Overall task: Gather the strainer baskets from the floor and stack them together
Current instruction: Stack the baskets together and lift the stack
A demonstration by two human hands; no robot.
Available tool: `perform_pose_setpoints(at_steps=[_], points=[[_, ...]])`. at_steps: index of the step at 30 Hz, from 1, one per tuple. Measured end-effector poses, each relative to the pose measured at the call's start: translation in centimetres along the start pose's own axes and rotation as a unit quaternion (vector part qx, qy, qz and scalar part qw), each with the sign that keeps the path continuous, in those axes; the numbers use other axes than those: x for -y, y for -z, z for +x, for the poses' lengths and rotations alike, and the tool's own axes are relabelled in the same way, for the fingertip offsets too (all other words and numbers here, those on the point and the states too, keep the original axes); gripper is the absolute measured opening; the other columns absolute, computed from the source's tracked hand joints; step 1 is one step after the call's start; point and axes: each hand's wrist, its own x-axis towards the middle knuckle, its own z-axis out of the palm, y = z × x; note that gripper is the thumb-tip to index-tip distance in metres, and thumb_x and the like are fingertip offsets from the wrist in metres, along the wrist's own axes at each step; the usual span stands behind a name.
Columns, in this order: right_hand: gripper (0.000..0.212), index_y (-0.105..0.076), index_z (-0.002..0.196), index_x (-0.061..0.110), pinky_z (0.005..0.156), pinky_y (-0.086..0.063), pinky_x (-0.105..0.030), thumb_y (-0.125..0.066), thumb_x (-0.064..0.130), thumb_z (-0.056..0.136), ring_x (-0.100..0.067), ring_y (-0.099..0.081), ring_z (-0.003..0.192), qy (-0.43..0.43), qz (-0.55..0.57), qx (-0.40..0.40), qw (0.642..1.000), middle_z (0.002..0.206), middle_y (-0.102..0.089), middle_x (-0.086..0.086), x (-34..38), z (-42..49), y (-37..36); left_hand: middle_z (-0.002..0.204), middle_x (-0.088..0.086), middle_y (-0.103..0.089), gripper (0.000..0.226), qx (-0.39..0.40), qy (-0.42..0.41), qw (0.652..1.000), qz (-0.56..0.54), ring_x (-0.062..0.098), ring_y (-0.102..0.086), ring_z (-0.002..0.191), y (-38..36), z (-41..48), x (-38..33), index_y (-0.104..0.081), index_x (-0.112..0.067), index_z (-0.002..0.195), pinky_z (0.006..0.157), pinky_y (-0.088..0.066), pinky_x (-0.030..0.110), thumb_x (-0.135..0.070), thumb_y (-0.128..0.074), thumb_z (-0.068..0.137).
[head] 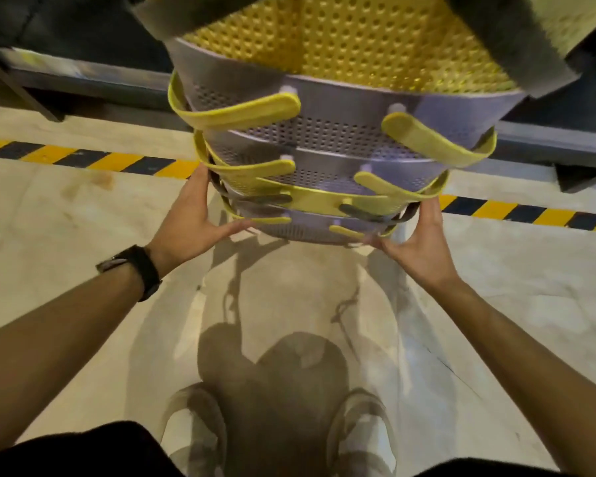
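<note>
**Keeping the tall stack steady from the bottom**

Head view: I have a nested stack of strainer baskets [324,149] held out in front of me, well clear of the floor [66,218]. My left hand [193,215] and right hand [417,235] are apart, one on each side of the lowest basket, palms pressed against its wall with fingers curled under the bottom edge. The stack rises toward the camera, so the top yellow basket [341,32] looms large and blurred. The yellow handles [255,110] fan out at different angles, so the baskets look loosely seated, not locked.

To do this well I judge I should squeeze evenly from both sides, keep the base level, and hold my wrists low so the weight sits on my fingers. The stack's height makes tipping the main risk; slow steps past the striped floor line [83,160] would help. I see no loose baskets on the floor here.
</note>
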Motion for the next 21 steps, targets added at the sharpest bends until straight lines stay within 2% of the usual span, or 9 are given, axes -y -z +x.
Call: perform_pose_setpoints(at_steps=[3,6,9,10,13,15,17,19,21], points=[[0.112,-0.037,0.143,0.014,0.107,-0.042,-0.037,-0.083,0.064,0.055,-0.018,-0.046,0.126,-0.035,0.032,-0.023,0.999,0.138,-0.047,-0.003,0.1,0.2,-0.8,0.134,-0.007,-0.044,0.099,-0.012,0.005,0.999,-0.030,-0.010,-0.044,0.110,-0.5,0.3,-0.2,-0.029,-0.025,0.146,0.090,-0.036,0.009,-0.074,-0.071,0.071],[0.106,-0.041,0.138,0.014,0.103,-0.043,-0.031,-0.090,0.051,0.052,-0.008,-0.050,0.120,-0.080,0.085,-0.048,0.992,0.132,-0.051,0.002,0.3,0.4,-1.6,0.144,-0.016,-0.043,0.107,-0.017,0.022,0.997,-0.069,-0.024,-0.039,0.118,-0.7,0.4,-0.3,-0.022,-0.030,0.151,0.087,-0.034,-0.003,-0.071,-0.075,0.068],[0.110,-0.040,0.141,0.022,0.108,-0.044,-0.036,-0.091,0.054,0.049,-0.010,-0.049,0.126,-0.103,0.112,-0.050,0.987,0.138,-0.051,0.002,0.2,0.0,-1.8,0.155,-0.014,-0.038,0.118,-0.003,0.042,0.993,-0.112,-0.002,-0.041,0.135,-0.8,0.6,-0.4,-0.010,-0.033,0.156,0.104,-0.035,0.013,-0.069,-0.078,0.067],[0.113,-0.039,0.143,0.024,0.110,-0.043,-0.040,-0.090,0.058,0.048,-0.013,-0.048,0.130,-0.107,0.117,-0.046,0.986,0.140,-0.050,0.002,0.2,-0.2,-1.9,0.157,-0.015,-0.036,0.119,0.008,0.048,0.991,-0.123,-0.001,-0.039,0.137,-0.9,0.6,-0.5,-0.006,-0.035,0.157,0.105,-0.034,0.013,-0.067,-0.079,0.067],[0.120,-0.033,0.148,0.024,0.114,-0.039,-0.044,-0.088,0.059,0.047,-0.013,-0.044,0.136,-0.107,0.130,-0.026,0.985,0.147,-0.046,0.004,0.4,-0.5,-2.2,0.151,-0.030,-0.034,0.117,0.028,0.032,0.987,-0.152,-0.020,-0.036,0.130,-1.4,0.6,-0.9,-0.009,-0.037,0.156,0.097,-0.028,-0.004,-0.064,-0.080,0.067],[0.122,-0.030,0.149,0.023,0.114,-0.040,-0.041,-0.090,0.054,0.047,-0.009,-0.046,0.135,-0.107,0.144,-0.018,0.984,0.147,-0.047,0.006,0.6,-0.5,-2.6,0.146,-0.039,-0.032,0.115,0.031,0.027,0.985,-0.168,-0.025,-0.034,0.128,-1.7,0.6,-0.8,-0.009,-0.038,0.155,0.096,-0.029,-0.006,-0.060,-0.082,0.068],[0.121,-0.029,0.149,0.023,0.112,-0.041,-0.034,-0.092,0.046,0.048,-0.001,-0.049,0.131,-0.103,0.153,-0.011,0.983,0.143,-0.050,0.012,0.7,-0.3,-2.7,0.151,-0.028,-0.036,0.119,0.039,0.032,0.983,-0.178,-0.016,-0.037,0.133,-1.9,0.8,-0.6,-0.011,-0.035,0.156,0.102,-0.032,0.001,-0.059,-0.084,0.066],[0.118,-0.030,0.147,0.025,0.107,-0.045,-0.027,-0.093,0.037,0.049,0.005,-0.050,0.128,-0.095,0.159,0.002,0.983,0.139,-0.052,0.019,0.6,-0.4,-2.6,0.152,-0.016,-0.043,0.118,0.059,0.034,0.981,-0.183,-0.004,-0.042,0.136,-2.3,1.0,-0.3,-0.018,-0.030,0.155,0.111,-0.036,0.017,-0.056,-0.087,0.064],[0.116,-0.031,0.146,0.025,0.102,-0.046,-0.019,-0.095,0.034,0.049,0.005,-0.052,0.127,-0.085,0.155,0.009,0.984,0.136,-0.054,0.021,0.3,-0.5,-2.6,0.147,-0.015,-0.049,0.113,0.070,0.034,0.978,-0.191,-0.001,-0.047,0.133,-2.7,1.1,-0.2,-0.025,-0.028,0.152,0.110,-0.040,0.022,-0.054,-0.088,0.063]])
